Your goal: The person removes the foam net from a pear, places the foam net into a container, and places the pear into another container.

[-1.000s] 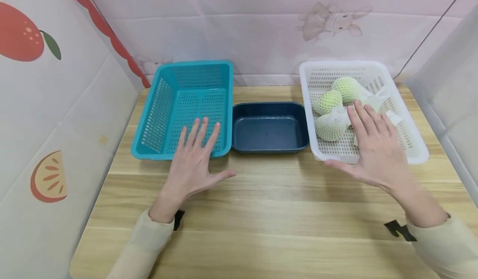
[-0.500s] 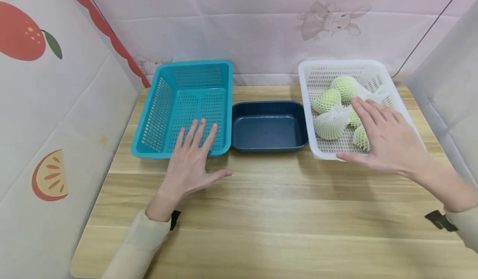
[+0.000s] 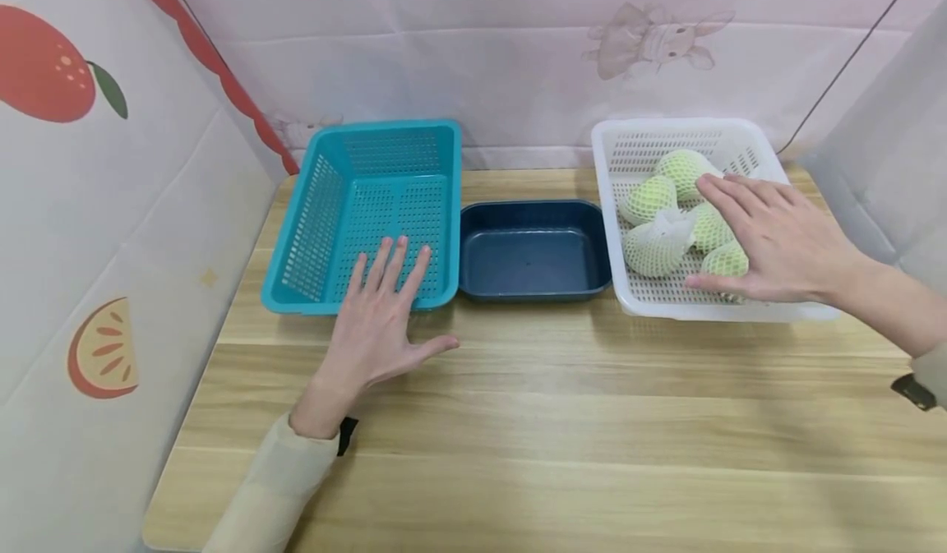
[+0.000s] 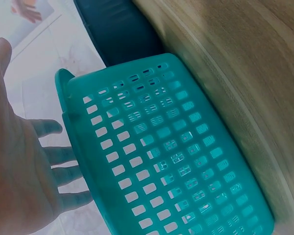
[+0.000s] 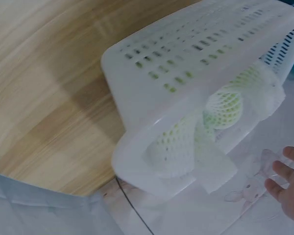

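Note:
In the head view my left hand [image 3: 373, 323], fingers spread, is over the near rim of the teal basket [image 3: 296, 232]. The left wrist view has the fingers of that hand [image 4: 24, 166] beyond the rim of the basket [image 4: 88, 161]. My right hand [image 3: 787, 245] hovers with straight fingers above the white basket [image 3: 614, 208], which holds several green fruits in foam nets [image 3: 654, 249]. In the right wrist view the hand [image 5: 291, 188] stands apart from the netted fruits [image 5: 224, 108]. Both hands are empty.
A dark blue tray [image 3: 528, 261] sits between the two baskets on the wooden table [image 3: 533, 421]. Behind the baskets rises a pink wall covering [image 3: 503, 85], and another printed covering [image 3: 170, 175] stands at the left.
My right hand has moved right and a little away from me, uncovering more netted fruits, and its forearm has swung outward. The left hand has barely shifted.

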Motion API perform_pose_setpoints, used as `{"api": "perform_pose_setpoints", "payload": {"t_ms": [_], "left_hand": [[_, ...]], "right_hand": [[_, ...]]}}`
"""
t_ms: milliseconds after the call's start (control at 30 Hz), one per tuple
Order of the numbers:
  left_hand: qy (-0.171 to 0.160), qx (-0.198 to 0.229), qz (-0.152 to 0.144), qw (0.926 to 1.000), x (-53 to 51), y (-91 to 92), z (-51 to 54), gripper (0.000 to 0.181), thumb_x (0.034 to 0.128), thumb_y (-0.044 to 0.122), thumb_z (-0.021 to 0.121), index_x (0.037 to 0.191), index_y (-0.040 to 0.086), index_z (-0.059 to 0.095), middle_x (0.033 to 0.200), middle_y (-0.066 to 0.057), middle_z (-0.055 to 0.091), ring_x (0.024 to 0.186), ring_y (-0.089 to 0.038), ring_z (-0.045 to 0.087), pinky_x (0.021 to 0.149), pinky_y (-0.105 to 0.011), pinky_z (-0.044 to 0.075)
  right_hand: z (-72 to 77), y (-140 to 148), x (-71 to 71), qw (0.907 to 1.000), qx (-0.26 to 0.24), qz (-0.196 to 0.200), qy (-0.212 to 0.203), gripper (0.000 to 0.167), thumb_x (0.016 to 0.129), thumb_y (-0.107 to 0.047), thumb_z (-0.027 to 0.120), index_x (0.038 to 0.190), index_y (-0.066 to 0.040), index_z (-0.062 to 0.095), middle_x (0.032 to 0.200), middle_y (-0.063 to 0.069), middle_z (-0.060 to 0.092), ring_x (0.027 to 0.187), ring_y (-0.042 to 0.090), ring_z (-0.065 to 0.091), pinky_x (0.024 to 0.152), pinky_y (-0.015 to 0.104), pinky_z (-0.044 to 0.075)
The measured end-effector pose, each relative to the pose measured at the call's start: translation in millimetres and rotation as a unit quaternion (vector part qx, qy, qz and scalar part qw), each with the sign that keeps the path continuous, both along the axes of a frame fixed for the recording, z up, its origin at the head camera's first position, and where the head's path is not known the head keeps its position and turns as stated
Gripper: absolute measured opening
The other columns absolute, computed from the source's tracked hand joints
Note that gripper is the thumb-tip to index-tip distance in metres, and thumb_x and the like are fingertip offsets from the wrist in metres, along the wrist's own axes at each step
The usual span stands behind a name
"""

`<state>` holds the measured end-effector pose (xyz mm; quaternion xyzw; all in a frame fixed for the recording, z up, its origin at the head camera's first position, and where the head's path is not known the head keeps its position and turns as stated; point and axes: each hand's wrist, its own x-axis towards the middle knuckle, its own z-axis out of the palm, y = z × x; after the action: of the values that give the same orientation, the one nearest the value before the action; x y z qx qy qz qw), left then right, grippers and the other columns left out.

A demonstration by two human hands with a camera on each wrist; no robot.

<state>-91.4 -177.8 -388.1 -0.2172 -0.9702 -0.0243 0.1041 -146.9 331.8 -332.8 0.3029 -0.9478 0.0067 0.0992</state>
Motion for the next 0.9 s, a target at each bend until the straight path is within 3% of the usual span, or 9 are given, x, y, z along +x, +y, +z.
{"api": "perform_pose_setpoints", "payload": {"t_ms": [167, 400, 900], "left_hand": [[-0.001, -0.005, -0.001, 1.0000, -1.4, 0.9, -1.2, 0.128, 0.0772, 0.103, 0.004, 0.170, 0.016, 0.022, 0.174, -0.021, 0.026, 0.164, -0.042, 0.021, 0.132, -0.066, 0.020], [0.005, 0.003, 0.000, 1.0000, -1.3, -2.0, -3.3, 0.128, 0.0774, 0.103, 0.005, 0.169, 0.016, 0.024, 0.174, -0.021, 0.027, 0.163, -0.042, 0.024, 0.131, -0.067, 0.022], [0.012, 0.003, -0.004, 0.9999, -2.7, -1.4, -2.1, 0.127, 0.0784, 0.102, 0.005, 0.168, 0.015, 0.027, 0.173, -0.022, 0.029, 0.162, -0.043, 0.026, 0.130, -0.067, 0.024]], "right_hand": [[-4.9, 7.2, -12.6, 0.9997, 0.019, 0.011, 0.006, 0.127, 0.073, -0.077, 0.075, 0.166, -0.003, 0.029, 0.158, 0.030, 0.048, 0.146, 0.050, 0.043, 0.117, 0.067, 0.034], [-8.1, 5.3, -32.0, 0.9980, 0.059, -0.004, -0.024, 0.124, 0.078, -0.076, 0.073, 0.165, -0.002, 0.028, 0.160, 0.030, 0.046, 0.148, 0.050, 0.040, 0.118, 0.067, 0.033], [-25.9, 8.7, -54.8, 0.9900, 0.122, -0.016, -0.068, 0.119, 0.082, -0.079, 0.068, 0.162, 0.003, 0.032, 0.160, 0.030, 0.045, 0.148, 0.051, 0.041, 0.119, 0.068, 0.034]]}}
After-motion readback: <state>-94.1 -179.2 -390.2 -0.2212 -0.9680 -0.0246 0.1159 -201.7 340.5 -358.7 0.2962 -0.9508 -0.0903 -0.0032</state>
